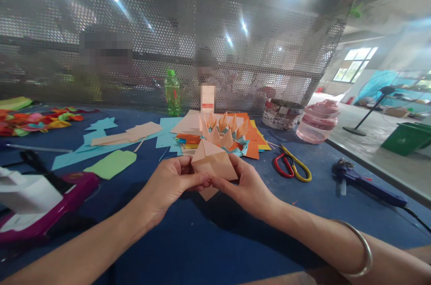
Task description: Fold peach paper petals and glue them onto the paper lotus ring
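Note:
My left hand (171, 184) and my right hand (242, 184) pinch a folded peach origami paper unit (213, 161) from both sides, their fingertips meeting under it. A silver bangle (362, 249) circles my right wrist. Just beyond my hands, a paper origami flower (222, 138) with peach petals and blue layers rests on loose orange paper sheets (252, 143). Flat peach paper strips (126, 138) lie on a turquoise cut sheet (84, 152) to the left. Scissors with red and yellow handles (292, 164) lie to the right of my right hand.
A blue glue gun (365, 185) lies on the dark blue table (208, 249) at right, and a magenta machine (50, 199) at left. A green bottle (172, 94), woven container (282, 114) and pink jar (318, 123) stand before a perforated metal screen (235, 38).

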Demonstrator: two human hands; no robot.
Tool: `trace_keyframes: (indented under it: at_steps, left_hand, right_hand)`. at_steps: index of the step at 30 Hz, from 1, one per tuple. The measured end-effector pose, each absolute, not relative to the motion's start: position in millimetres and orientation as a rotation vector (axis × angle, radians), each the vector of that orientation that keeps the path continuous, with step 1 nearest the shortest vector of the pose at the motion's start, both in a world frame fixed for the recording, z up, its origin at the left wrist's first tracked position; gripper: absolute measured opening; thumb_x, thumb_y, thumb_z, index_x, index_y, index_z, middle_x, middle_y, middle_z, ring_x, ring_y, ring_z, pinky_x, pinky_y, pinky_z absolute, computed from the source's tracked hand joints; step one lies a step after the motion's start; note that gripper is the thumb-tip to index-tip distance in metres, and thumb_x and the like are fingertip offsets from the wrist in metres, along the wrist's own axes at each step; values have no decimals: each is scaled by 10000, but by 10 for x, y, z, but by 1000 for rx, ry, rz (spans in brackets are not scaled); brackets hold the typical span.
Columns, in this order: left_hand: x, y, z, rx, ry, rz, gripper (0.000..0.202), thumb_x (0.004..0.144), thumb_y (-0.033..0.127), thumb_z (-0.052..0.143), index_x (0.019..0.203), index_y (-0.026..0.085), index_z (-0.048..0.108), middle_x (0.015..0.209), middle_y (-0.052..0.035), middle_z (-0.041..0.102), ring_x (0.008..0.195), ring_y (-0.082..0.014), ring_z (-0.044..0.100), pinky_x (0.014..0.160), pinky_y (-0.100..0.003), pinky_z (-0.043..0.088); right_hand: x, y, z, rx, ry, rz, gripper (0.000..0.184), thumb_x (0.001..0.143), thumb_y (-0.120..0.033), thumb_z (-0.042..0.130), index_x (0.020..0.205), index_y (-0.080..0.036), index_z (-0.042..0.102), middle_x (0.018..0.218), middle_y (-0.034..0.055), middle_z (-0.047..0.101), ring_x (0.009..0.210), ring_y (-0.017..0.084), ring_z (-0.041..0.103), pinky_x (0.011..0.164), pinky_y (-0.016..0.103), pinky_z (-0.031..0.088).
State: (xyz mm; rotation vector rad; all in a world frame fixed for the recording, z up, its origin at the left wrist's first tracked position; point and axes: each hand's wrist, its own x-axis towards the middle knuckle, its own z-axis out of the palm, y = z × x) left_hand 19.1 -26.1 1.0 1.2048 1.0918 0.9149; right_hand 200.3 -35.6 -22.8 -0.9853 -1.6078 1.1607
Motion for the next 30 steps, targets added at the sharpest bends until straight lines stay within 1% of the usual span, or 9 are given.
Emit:
trace_keyframes:
  at_steps: [7,14,19,23,25,27,30]
  left_hand:
    - [196,-274,29,1201,1133,910,355,622,268,846,931,141,724,800,-53,777,712,-148,694,684,-228,534]
    - [204,-273,40,1232,1122,928,302,623,248,837,872,128,715,739,-35,761,680,-137,683,653,-217,530]
    - [208,-269,36,1237,1132,932,293,598,252,843,827,129,708,708,-32,753,669,-143,682,646,-223,528]
    - [207,-280,23,1247,1130,921,360,591,285,853,887,135,713,779,-53,768,725,-173,694,694,-256,533]
    - [206,-281,17,1247,1119,917,387,597,313,853,912,135,717,828,-66,773,765,-185,699,720,-264,529]
    - [203,-276,9,1259,1101,909,382,617,331,843,922,135,723,879,-78,774,803,-192,700,736,-261,522]
    - [197,-267,-4,1281,1077,886,343,633,329,834,903,140,740,899,-81,774,807,-191,700,739,-260,519]
  right_hand:
    - [2013,-357,-229,-1034,-1642,1138,334,807,-356,682,1058,-160,583,969,60,690,817,176,639,733,297,523]
    - [2010,-343,-226,-1049,-1687,1121,266,808,-345,668,979,-143,634,886,33,676,770,152,603,690,247,473]
    - [2020,-338,-245,-1034,-1681,1147,299,811,-411,667,949,-147,649,879,32,673,764,150,595,686,243,471]
    - [2026,-338,-254,-1028,-1642,1180,303,805,-440,670,878,-151,620,798,26,653,681,131,570,614,231,450]
    - [2026,-335,-248,-1006,-1622,1193,303,792,-444,682,828,-155,598,760,17,637,651,120,555,605,229,440]
    - [2024,-329,-238,-986,-1599,1209,324,769,-464,699,797,-162,585,732,8,627,634,116,548,598,229,434]
    - [2024,-318,-229,-965,-1547,1253,357,738,-493,714,800,-167,582,728,2,630,631,121,554,595,234,432]
